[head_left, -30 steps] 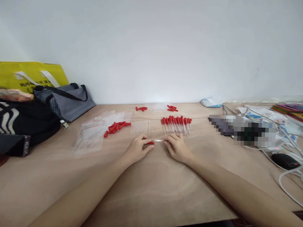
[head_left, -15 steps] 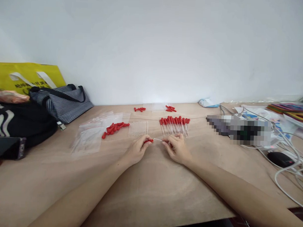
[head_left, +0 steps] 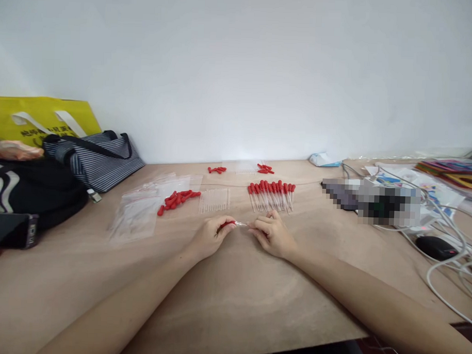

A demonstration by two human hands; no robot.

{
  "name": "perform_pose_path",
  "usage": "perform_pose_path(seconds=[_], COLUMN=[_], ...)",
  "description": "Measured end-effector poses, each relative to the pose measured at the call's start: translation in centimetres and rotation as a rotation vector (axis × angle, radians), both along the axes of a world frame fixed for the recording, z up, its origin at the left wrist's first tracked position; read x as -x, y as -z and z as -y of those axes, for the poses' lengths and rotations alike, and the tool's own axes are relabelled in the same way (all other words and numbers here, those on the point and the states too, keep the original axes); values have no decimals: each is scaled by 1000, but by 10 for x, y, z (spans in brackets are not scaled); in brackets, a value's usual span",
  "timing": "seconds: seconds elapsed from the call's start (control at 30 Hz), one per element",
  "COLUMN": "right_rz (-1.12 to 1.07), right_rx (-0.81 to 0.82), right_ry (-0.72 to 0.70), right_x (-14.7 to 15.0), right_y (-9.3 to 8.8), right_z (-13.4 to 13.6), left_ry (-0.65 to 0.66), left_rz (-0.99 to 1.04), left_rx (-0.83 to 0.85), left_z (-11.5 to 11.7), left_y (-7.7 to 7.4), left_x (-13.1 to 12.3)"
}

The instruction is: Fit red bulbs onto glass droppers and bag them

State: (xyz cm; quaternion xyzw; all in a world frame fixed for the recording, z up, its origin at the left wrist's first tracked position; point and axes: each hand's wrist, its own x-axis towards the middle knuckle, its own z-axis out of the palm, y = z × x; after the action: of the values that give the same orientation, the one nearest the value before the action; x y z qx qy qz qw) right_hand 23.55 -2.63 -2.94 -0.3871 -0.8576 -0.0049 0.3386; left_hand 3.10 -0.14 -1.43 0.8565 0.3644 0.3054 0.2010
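Observation:
My left hand [head_left: 214,235] pinches a red rubber dropper bulb [head_left: 228,223], its open end facing right. Between finger and thumb, my right hand [head_left: 271,235] grips a clear glass dropper tube [head_left: 241,224], whose left end meets the bulb's mouth; how deep it sits I cannot tell. Just beyond the right hand lies a row of droppers with red bulbs [head_left: 271,195]. Past the left hand is a row of bare clear tubes [head_left: 214,200], and left of those a heap of loose red bulbs [head_left: 177,201].
Clear zip bags [head_left: 136,215] lie under and beside the heap. More red bulbs [head_left: 216,170] and tubes [head_left: 246,167] rest near the wall. Bags [head_left: 101,162] and a dark phone-like device [head_left: 11,230] stand left; cables and a black mouse [head_left: 437,248] lie right.
The gap between bulb and tube has closed: the tube's end now touches the bulb's mouth. My right hand has shifted slightly left, and both hands are a little lower in view.

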Motion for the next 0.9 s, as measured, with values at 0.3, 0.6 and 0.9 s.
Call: perform_pose_path(seconds=[0.3, 0.6, 0.9], right_rz=[122, 106, 109], right_rx=[-58, -54, -38], right_ry=[-15, -39, -36], right_x=[-1, 5, 8], right_y=[-3, -4, -2], right_z=[-4, -1, -2], left_ry=[16, 105, 113], left_rz=[-104, -172, -194], left_rx=[-188, -231, -230], left_z=[3, 4, 6], left_y=[1, 5, 1], left_x=[1, 1, -1])
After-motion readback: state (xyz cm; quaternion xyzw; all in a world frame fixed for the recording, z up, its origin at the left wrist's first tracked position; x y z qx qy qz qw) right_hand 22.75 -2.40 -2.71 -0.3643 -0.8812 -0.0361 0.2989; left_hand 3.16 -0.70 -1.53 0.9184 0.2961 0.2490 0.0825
